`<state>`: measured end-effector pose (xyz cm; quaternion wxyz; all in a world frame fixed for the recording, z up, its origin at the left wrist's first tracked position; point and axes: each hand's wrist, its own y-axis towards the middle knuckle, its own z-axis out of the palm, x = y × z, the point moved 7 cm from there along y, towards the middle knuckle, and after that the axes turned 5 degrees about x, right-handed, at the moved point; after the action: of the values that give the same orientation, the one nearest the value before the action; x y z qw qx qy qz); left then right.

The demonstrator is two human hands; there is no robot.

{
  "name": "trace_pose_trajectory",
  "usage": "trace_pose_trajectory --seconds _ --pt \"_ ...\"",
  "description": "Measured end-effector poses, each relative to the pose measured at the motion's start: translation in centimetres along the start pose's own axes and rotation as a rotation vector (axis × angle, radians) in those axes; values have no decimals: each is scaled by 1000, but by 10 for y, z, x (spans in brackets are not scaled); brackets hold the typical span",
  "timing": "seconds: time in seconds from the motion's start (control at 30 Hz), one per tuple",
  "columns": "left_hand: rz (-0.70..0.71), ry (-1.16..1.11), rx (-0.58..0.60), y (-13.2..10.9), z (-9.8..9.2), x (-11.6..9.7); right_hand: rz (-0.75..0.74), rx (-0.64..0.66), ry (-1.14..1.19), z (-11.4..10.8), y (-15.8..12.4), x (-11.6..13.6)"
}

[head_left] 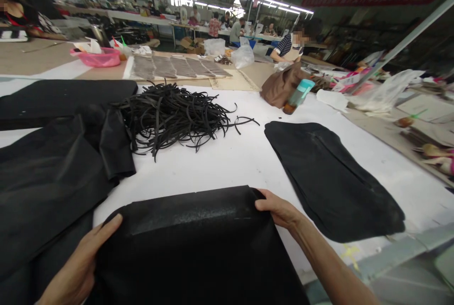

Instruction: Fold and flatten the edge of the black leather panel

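A large black sheet [198,248], leather-like, hangs between my two hands at the near edge of the white table. My left hand [80,260] grips its left side, thumb on top and the other fingers hidden beneath. At the upper right corner my right hand [278,208] pinches the sheet between thumb and fingers. The sheet's far edge is bent over, with a shiny band along it. To the left lies a heap of similar black sheets [42,187], loosely folded. On the right, flat black cut pieces [333,177] rest in a pile.
A tangle of thin black strips [177,116] lies mid-table, beside a flat black stack [67,99]. Farther back are a pink basin [97,59], a brown bag [280,87] and a bottle with a turquoise lid [298,97]. A co-worker [291,47] sits beyond.
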<state>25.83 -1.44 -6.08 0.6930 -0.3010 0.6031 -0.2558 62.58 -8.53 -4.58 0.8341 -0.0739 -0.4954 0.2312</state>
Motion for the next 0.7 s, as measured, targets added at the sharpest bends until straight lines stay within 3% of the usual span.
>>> trace_pose_trajectory --seconds 0.07,0.3,0.5,0.7 --pt "-32 -60 83 -2 8 1 33 29 -6 -1 -1 0" --pt "24 -28 51 2 10 -6 -2 17 16 -2 -3 5" --pt "-59 -42 125 16 5 4 -5 9 73 -2 -3 6" --pt "-49 -15 104 33 -4 10 11 52 111 2 -2 7"
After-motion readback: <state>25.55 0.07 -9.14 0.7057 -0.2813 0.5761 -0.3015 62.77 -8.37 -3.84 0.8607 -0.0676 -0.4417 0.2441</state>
